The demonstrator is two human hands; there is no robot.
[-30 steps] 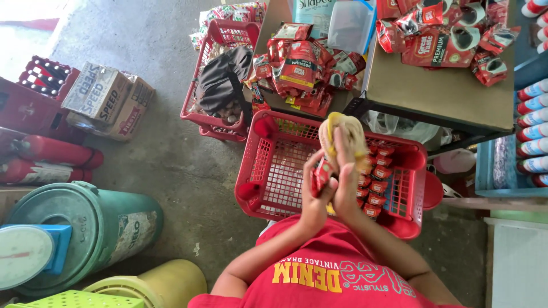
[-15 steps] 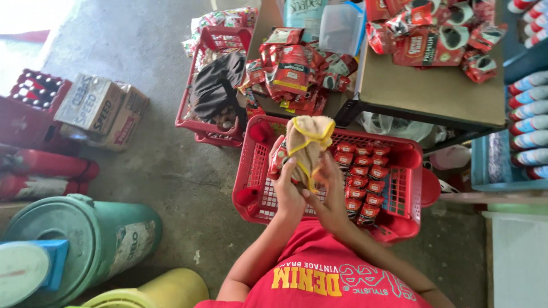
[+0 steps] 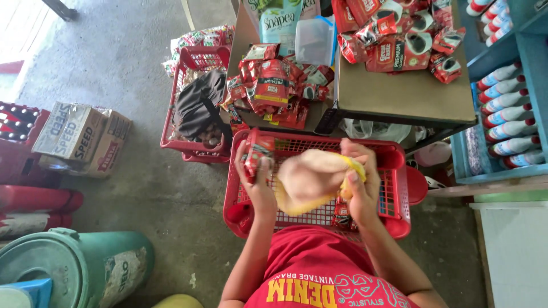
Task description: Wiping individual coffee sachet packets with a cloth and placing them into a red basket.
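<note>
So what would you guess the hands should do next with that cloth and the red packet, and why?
Probably bring the yellow cloth across to the red packet and wipe it. The left hand holds the packet up over the red basket, while the right hand grips the cloth just beside it. The cloth is blurred, so whether they already touch is unclear.

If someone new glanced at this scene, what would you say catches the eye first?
First, the two hands at the centre: the right hand grips a pale yellow-edged cloth, while the left hand holds a red sachet, both above a red basket. Next come the heaps of red packets on the brown table above, and a second red basket with dark fabric on the floor to the left.
</note>
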